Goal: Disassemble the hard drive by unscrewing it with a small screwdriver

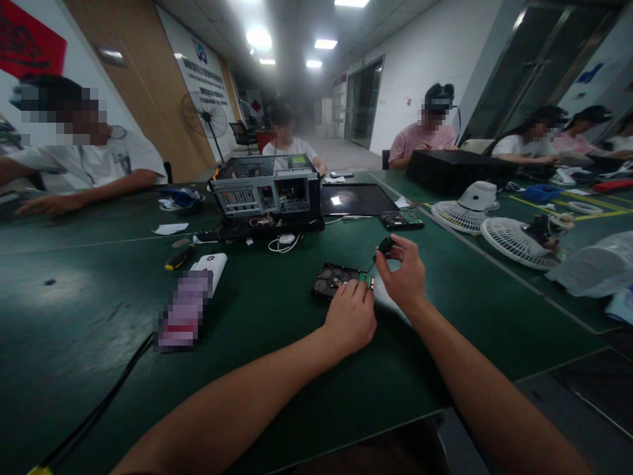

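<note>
A hard drive [332,278] lies on the green table with its dark underside up and a small green circuit board [364,277] at its right end. My left hand [351,315] rests over the drive's near edge, fingers bent onto it and holding it down. Between the thumb and fingers of my right hand [404,272] is the dark handle of a screwdriver [384,247]. Its thin shaft slants down and left to the circuit board. Whether the tip sits in a screw is too small to tell.
An opened computer case [270,191] stands ahead, with a black panel [359,200] and another circuit-board drive [403,220] to its right. A yellow-black screwdriver [180,258] and a white power bank [213,267] lie left. White fan parts [519,243] are on the right. Several people sit around.
</note>
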Available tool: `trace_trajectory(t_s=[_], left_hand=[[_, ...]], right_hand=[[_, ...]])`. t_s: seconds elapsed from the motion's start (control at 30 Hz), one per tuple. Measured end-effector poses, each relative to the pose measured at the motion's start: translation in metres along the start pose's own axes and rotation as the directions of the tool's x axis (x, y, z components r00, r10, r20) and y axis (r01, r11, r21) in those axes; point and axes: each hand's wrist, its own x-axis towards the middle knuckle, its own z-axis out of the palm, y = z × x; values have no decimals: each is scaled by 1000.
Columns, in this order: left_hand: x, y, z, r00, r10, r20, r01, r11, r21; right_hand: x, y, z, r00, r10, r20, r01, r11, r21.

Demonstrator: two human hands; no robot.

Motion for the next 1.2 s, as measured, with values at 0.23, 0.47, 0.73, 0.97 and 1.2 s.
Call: trace_trajectory(t_s=[0.23, 0.47, 0.73, 0.97, 1.2], left_hand=[[0, 0, -2, 1000, -8, -5, 8, 1000, -4], [1, 2, -3, 1000, -9, 13, 9, 1000, 16], [0, 1, 0, 1000, 3, -10, -3, 1000, 11], [0, 1, 1, 1000, 6, -18, -6, 1000, 8], [0, 1, -1, 1000, 4, -14, -4, 1000, 7]], right_hand=[[2, -5, -5, 996, -89, 9, 89, 994, -67], [2, 2, -1, 997, -82, -14, 82, 997, 0], [2, -1, -4, 995, -98, 3, 98, 994, -39], [3, -1, -4, 995, -100, -15, 99, 993, -56], [3, -5, -7, 995, -95, 3, 95, 993, -65]])
